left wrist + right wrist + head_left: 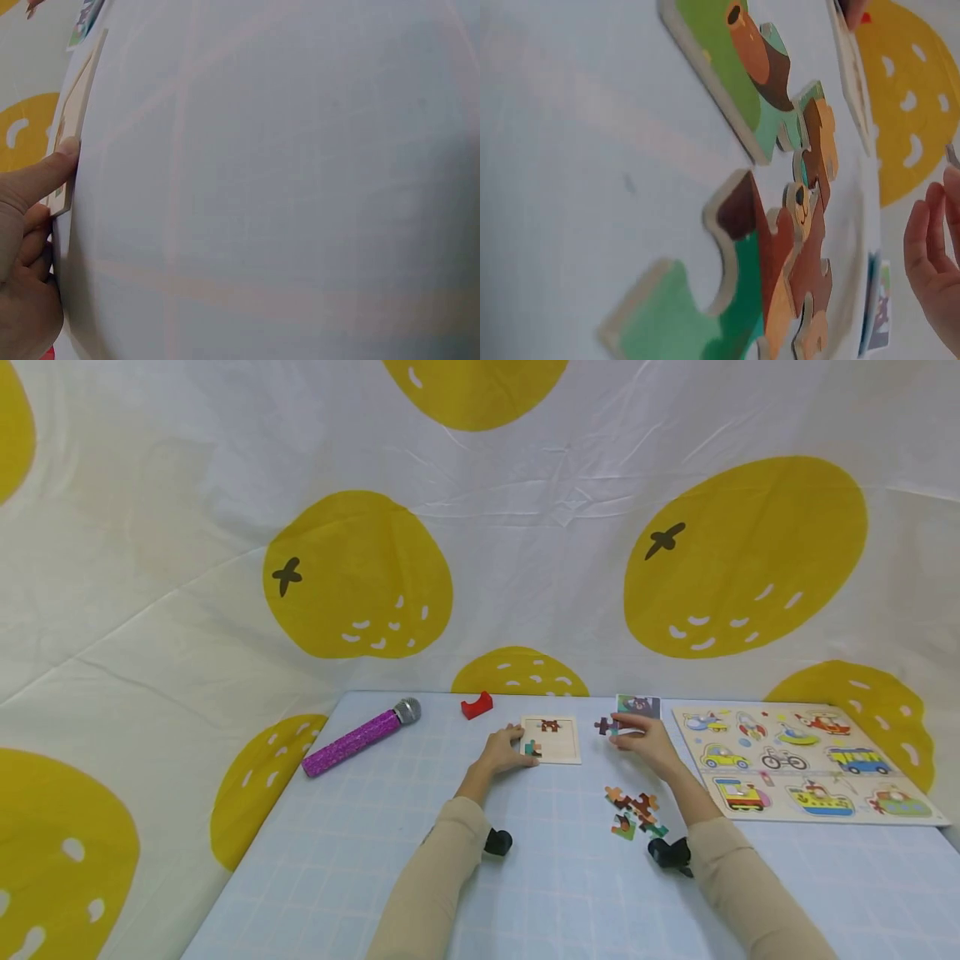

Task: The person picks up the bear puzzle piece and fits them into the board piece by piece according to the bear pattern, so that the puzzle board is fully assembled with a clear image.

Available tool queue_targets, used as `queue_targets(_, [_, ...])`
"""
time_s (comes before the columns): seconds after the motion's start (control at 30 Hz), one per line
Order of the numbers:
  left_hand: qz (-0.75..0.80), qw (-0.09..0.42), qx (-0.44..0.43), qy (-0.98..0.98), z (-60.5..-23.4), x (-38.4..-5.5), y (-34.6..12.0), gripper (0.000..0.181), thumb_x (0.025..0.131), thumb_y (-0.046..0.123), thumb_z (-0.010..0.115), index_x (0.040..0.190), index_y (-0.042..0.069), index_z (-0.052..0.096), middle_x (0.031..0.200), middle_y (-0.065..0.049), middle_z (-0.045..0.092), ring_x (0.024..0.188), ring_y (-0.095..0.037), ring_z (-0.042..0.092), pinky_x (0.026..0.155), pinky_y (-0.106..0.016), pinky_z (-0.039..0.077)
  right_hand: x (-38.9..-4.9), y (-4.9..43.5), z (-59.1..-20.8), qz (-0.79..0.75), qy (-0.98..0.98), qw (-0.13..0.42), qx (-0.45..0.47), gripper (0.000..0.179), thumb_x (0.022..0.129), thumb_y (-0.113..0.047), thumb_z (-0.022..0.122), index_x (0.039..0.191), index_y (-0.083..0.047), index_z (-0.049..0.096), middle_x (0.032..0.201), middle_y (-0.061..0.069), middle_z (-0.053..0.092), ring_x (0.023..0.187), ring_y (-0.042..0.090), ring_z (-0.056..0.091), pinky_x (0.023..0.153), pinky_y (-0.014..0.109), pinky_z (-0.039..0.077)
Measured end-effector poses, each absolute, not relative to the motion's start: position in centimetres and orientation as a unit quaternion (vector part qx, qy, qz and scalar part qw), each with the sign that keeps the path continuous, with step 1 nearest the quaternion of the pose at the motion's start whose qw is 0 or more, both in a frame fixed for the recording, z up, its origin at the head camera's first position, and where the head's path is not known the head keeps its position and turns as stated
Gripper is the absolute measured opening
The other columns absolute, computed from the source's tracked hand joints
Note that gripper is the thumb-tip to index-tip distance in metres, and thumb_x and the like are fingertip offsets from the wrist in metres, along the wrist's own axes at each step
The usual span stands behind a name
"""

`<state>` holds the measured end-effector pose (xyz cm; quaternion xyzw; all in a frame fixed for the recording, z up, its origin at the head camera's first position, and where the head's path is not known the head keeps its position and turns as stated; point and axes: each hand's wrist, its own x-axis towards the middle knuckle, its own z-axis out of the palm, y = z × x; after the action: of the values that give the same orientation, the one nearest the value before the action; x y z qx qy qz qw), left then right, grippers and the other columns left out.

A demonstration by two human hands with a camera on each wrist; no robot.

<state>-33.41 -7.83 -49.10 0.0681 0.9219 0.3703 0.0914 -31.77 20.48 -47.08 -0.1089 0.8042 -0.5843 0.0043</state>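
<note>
My left hand (502, 753) grips the left side of a small square wooden puzzle tray (561, 748), its thumb at the near corner. In the left wrist view the thumb (49, 174) lies over the tray's edge. Two pieces lie in the tray: a brown piece (550, 726) at the top and a teal and brown piece (533, 749) at lower left. To the right of the tray, my right hand (649, 745) pinches a dark jigsaw piece (604, 726) between thumb and fingertips. Loose jigsaw pieces (642, 808) lie nearer, below that hand.
A picture card (628, 702) with an animal lies behind my right hand. On the right is a large vehicle peg board (787, 783). A purple glitter microphone (356, 743) lies at left, with a red arch block (477, 705) toward the back edge, before a fruit-print curtain (525, 568).
</note>
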Motion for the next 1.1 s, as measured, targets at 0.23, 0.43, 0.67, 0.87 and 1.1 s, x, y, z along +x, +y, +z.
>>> queue_targets(0.23, [0.373,0.089,0.07,0.921,-49.1,-33.5,-7.8,0.073,0.076,0.027,0.079,0.138,0.004,0.047,0.15,-0.014,0.033,0.14,-0.029,0.026,0.112,-0.043,0.026,-32.1,18.7,-47.4,-0.582,0.799,-0.019,-0.152,0.048,0.084,0.003,0.066,0.127,0.015,0.048,0.116,0.036,0.05,0.082,0.02,0.068,0.066,0.024,0.056])
queue_targets(0.43, [0.377,0.09,0.07,0.919,-49.3,-33.6,-7.7,0.073,0.076,0.026,0.079,0.138,0.004,0.047,0.15,-0.013,0.033,0.14,-0.027,0.026,0.112,-0.042,0.026,-32.2,17.6,-47.7,-0.588,0.79,-0.012,-0.171,0.048,0.085,0.002,0.065,0.127,0.016,0.047,0.113,0.038,0.052,0.087,0.039,0.066,0.062,0.027,0.056])
queue_targets(0.67, [0.372,0.089,0.062,0.922,-49.4,-33.6,-7.6,0.073,0.076,0.027,0.079,0.138,0.006,0.047,0.15,-0.012,0.034,0.14,-0.027,0.027,0.112,-0.041,0.026,-32.4,16.5,-48.0,-0.582,0.796,0.001,-0.168,0.048,0.087,-0.003,0.065,0.129,0.012,0.049,0.116,0.035,0.052,0.089,0.037,0.065,0.063,0.028,0.055])
queue_targets(0.87, [0.371,0.09,0.059,0.922,-49.5,-33.6,-7.6,0.073,0.076,0.029,0.079,0.138,0.007,0.048,0.15,-0.013,0.033,0.14,-0.028,0.026,0.112,-0.043,0.026,-32.5,15.8,-48.1,-0.576,0.801,0.012,-0.163,0.046,0.087,-0.003,0.065,0.128,0.01,0.05,0.114,0.034,0.052,0.088,0.037,0.064,0.062,0.032,0.056])
queue_targets(1.1, [0.375,0.086,0.066,0.921,-49.4,-33.7,-7.7,0.074,0.075,0.027,0.08,0.137,0.004,0.048,0.149,-0.014,0.034,0.14,-0.03,0.026,0.112,-0.043,0.026,-32.6,15.3,-48.2,-0.571,0.804,-0.019,-0.168,0.042,0.085,-0.001,0.067,0.123,0.009,0.055,0.111,0.031,0.056,0.087,0.036,0.063,0.064,0.026,0.053])
